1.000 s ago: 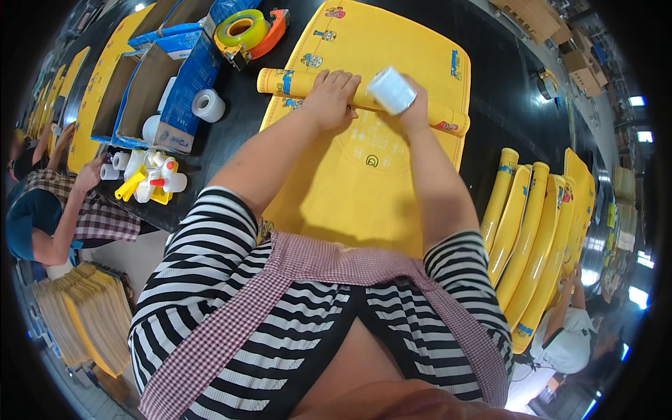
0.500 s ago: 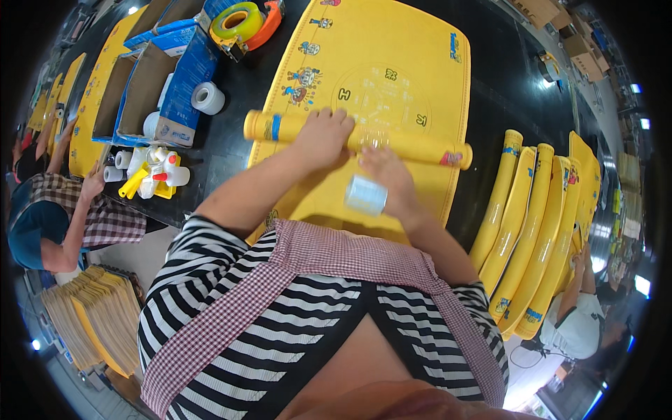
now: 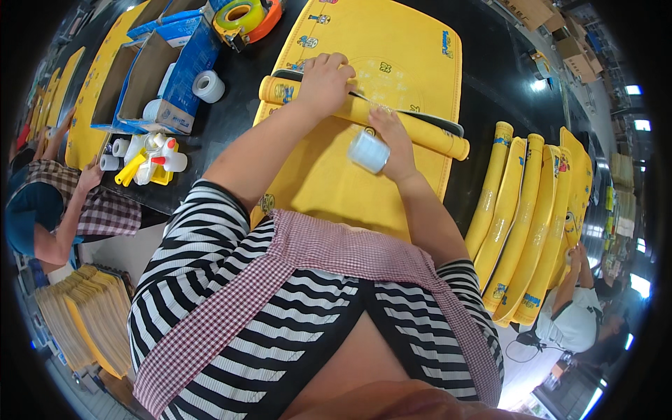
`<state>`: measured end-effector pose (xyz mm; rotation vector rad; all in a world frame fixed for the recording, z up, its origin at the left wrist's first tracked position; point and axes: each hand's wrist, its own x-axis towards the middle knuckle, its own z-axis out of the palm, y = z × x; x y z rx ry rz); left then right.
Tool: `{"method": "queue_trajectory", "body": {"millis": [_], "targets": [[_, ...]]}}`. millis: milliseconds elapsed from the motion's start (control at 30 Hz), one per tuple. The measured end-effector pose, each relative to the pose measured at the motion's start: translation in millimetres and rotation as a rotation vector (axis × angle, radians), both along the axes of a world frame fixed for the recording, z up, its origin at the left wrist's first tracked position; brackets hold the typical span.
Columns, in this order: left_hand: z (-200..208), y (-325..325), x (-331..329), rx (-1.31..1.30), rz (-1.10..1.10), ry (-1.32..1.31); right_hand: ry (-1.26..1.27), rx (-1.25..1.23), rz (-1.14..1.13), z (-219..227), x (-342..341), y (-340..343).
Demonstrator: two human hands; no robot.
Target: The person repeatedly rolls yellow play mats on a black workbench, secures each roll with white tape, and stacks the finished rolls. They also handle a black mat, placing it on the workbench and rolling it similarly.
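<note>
A yellow printed mat, rolled into a tube [image 3: 428, 137], lies crosswise over a flat yellow mat [image 3: 336, 189] in front of me. A grey-edged flap of the tube stands slightly away along its far side. My left hand [image 3: 324, 87] grips the tube left of its middle, fingers bent over the top. My right hand [image 3: 397, 148] holds a small roll of clear film [image 3: 369, 150] at the palm, while its fingertips touch the tube right of the middle. Whether film stretches between roll and tube cannot be made out.
Finished yellow rolls [image 3: 514, 224] lie side by side at the right. Left stand a blue carton [image 3: 192, 73], a white film roll [image 3: 208, 86], small dispensers [image 3: 157, 162] and a tape dispenser [image 3: 245, 17]. Co-workers [image 3: 52, 203] are at both sides; stacked mats [image 3: 87, 315] stand lower left.
The tube has turned, and its grey-edged flap now shows on the far side. Both hands have shifted slightly away from me; the film roll has moved a little up.
</note>
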<state>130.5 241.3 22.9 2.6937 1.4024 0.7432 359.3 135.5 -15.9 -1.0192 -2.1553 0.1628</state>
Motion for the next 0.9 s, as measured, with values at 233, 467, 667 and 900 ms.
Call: {"method": "queue_trajectory", "body": {"millis": [233, 467, 667, 900], "targets": [[-29, -29, 10, 0.162, -0.174, -0.015, 0.293, -0.356, -0.075, 3, 13, 75], [0, 47, 39, -0.279, -0.075, 0.336, 0.203, -0.112, -0.086, 7, 0, 71], [18, 60, 44, -0.433, -0.095, 0.377, 0.054, -0.741, -0.053, 56, -13, 22], [16, 51, 51, -0.535, -0.115, 0.285, 0.48, -0.989, -0.116, 8, 1, -115]]}}
